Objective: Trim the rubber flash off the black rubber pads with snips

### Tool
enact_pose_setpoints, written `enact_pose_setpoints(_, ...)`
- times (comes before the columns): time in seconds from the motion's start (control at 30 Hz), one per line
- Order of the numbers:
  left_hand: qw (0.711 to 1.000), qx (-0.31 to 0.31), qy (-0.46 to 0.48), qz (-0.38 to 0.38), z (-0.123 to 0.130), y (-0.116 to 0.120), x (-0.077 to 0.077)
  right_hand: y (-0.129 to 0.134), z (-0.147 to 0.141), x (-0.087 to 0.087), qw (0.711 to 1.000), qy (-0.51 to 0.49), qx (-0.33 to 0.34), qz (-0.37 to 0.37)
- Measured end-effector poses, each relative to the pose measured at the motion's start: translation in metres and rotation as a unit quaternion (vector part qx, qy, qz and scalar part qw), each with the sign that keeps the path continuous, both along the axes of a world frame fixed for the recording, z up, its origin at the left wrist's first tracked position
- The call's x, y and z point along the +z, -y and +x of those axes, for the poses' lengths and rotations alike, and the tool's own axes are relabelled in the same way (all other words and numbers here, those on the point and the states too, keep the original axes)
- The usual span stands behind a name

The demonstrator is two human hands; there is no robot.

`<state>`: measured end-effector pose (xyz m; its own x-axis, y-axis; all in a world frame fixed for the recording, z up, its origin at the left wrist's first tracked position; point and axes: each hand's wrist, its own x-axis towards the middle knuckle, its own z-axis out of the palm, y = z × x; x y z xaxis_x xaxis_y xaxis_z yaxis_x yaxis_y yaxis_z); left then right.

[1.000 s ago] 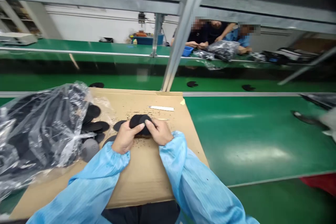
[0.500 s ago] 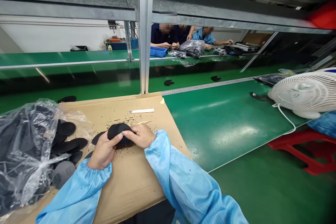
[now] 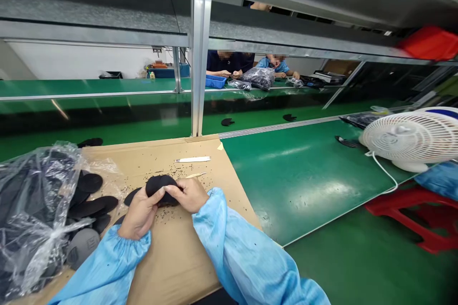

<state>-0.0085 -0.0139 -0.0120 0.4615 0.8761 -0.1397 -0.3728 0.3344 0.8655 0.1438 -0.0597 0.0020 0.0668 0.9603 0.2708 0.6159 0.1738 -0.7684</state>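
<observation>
A black rounded pad point(image 3: 159, 183) is held between both hands above the cardboard sheet point(image 3: 186, 252). My left hand point(image 3: 139, 212) grips its left and near side, thumb on top. My right hand point(image 3: 191, 194) pinches the right side, its thumb close to the left thumb. The fingers beneath the pad are hidden. Just beyond the hands lie a pale pointed tool point(image 3: 196, 175) and a white flat tool point(image 3: 193, 159), with black crumbs scattered around. More black pads point(image 3: 89, 183) lie to the left, beside a clear plastic bag point(image 3: 36, 209) of dark pieces.
A metal post point(image 3: 201, 57) rises behind the cardboard. At the right, a white fan point(image 3: 404, 138) stands on the green table point(image 3: 286, 171), above a red stool point(image 3: 404, 214). Two black pieces point(image 3: 227, 122) lie on the green surface beyond. People point(image 3: 223, 64) sit at the far bench.
The whole view has tilted up slightly, so the scene sits lower. Both hands still hold the pad, whose upper surface now looks less visibly divided. A far person's arm has drawn in.
</observation>
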Motion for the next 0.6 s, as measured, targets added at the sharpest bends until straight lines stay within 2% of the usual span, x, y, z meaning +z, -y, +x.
enact_pose_setpoints(0.17, 1.0, 0.011, 0.007, 0.01, 0.002, -0.001, 0.001, 0.0, -0.003, -0.004, 0.998, -0.017, -0.003, 0.054)
enact_pose_setpoints(0.27, 0.999, 0.049, -0.004, 0.014, 0.005, 0.002, 0.001, -0.001, -0.003, -0.004, 0.998, 0.002, -0.021, 0.065)
enact_pose_setpoints(0.33, 0.997, 0.072, 0.007, 0.001, 0.007, 0.003, 0.0, 0.0, -0.005, -0.003, 0.996, 0.01, -0.005, 0.083)
enact_pose_setpoints(0.47, 0.995, 0.041, 0.077, -0.052, 0.006, 0.001, -0.001, 0.004, -0.01, -0.001, 0.985, -0.021, 0.08, 0.149)
enact_pose_setpoints(0.6, 0.987, -0.003, 0.114, -0.113, 0.003, -0.003, -0.002, 0.002, -0.011, -0.002, 0.976, -0.052, 0.088, 0.192)
